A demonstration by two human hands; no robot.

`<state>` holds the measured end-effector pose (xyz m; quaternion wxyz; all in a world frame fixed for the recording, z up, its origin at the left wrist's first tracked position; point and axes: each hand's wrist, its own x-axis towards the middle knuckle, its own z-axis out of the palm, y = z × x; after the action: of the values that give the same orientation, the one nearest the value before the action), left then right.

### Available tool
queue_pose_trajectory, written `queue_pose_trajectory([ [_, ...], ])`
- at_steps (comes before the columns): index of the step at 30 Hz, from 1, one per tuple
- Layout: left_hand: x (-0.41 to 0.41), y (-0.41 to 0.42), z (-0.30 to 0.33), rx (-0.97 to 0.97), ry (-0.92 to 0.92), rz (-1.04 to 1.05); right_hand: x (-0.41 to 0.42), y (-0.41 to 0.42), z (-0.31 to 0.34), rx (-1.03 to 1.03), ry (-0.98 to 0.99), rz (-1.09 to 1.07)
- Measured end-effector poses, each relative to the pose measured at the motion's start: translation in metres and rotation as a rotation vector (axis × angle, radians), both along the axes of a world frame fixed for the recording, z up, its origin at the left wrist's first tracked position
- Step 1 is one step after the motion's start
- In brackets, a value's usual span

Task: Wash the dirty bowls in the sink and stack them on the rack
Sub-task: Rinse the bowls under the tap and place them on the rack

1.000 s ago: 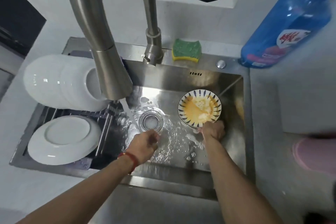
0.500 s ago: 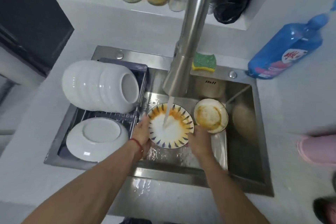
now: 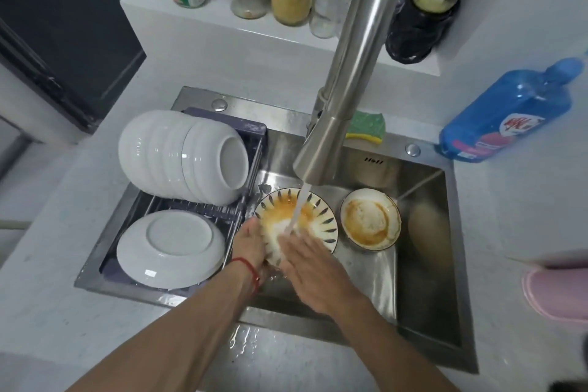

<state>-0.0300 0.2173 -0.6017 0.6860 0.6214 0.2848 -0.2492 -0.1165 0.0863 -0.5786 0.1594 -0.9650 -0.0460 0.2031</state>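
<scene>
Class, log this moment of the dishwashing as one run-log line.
phase: rinsing | left hand: grips patterned bowl rim | right hand: flat, rubbing inside | faucet: running | second dirty bowl: waiting in sink

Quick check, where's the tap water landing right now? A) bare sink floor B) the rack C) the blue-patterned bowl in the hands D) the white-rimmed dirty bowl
C: the stream from the faucet lands inside the blue-patterned bowl, gripped by the left hand while the right hand rubs its inside.

Right hand (image 3: 313,270): moved from the rim of the patterned bowl (image 3: 313,216) into it, fingers flat on the inside. Patterned bowl: now tilted toward the person, held under the water stream (image 3: 297,210) by the left hand (image 3: 251,248).
</scene>
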Motion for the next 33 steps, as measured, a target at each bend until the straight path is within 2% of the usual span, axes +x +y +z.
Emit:
queue_pose_trajectory([
  [2, -0.006, -0.004, -0.001, -0.036, 0.013, -0.001, 0.007, -0.012, -0.007, -0.154, 0.02, -0.194],
  [4, -0.012, -0.013, 0.003, -0.106, 0.043, 0.005, 0.035, -0.007, -0.009, -0.182, 0.071, -0.305],
  [6, -0.01, -0.014, 0.003, -0.139, 0.066, 0.005, 0.055, 0.009, -0.005, -0.161, 0.021, -0.196],
  [10, 0.013, 0.0, -0.005, -0.124, 0.042, -0.007, 0.021, 0.007, 0.019, 0.12, 0.019, 0.114],
  [12, 0.014, 0.003, -0.022, -0.137, 0.035, 0.009, 0.004, -0.012, 0.02, -0.003, -0.015, 0.085],
  [14, 0.008, -0.002, -0.018, -0.141, 0.034, -0.018, 0.021, -0.021, 0.013, -0.209, -0.017, -0.064],
  [16, 0.002, -0.009, -0.012, -0.112, 0.042, -0.019, 0.052, -0.013, 0.004, -0.26, -0.001, -0.18],
  [19, 0.009, -0.006, -0.013, -0.092, 0.08, -0.022, 0.061, 0.007, 0.001, -0.056, -0.019, 0.001],
  [22, 0.02, 0.005, -0.028, -0.079, 0.072, -0.009, 0.016, -0.006, 0.011, 0.107, 0.004, 0.199],
  [24, 0.019, 0.006, -0.029, -0.062, 0.055, 0.002, 0.002, -0.028, 0.009, 0.017, -0.054, 0.125],
  [26, 0.019, 0.003, -0.026, -0.044, 0.042, -0.008, 0.015, -0.034, 0.005, -0.09, -0.064, -0.059],
  [28, 0.019, -0.003, -0.016, -0.019, 0.029, 0.001, 0.041, -0.017, -0.003, -0.061, 0.029, -0.249],
  [29, 0.021, -0.004, -0.012, -0.008, 0.027, 0.002, 0.051, -0.003, -0.004, -0.006, 0.04, -0.278],
  [33, 0.035, 0.003, 0.003, 0.061, 0.045, -0.07, 0.028, 0.017, 0.008, 0.276, -0.022, -0.079],
])
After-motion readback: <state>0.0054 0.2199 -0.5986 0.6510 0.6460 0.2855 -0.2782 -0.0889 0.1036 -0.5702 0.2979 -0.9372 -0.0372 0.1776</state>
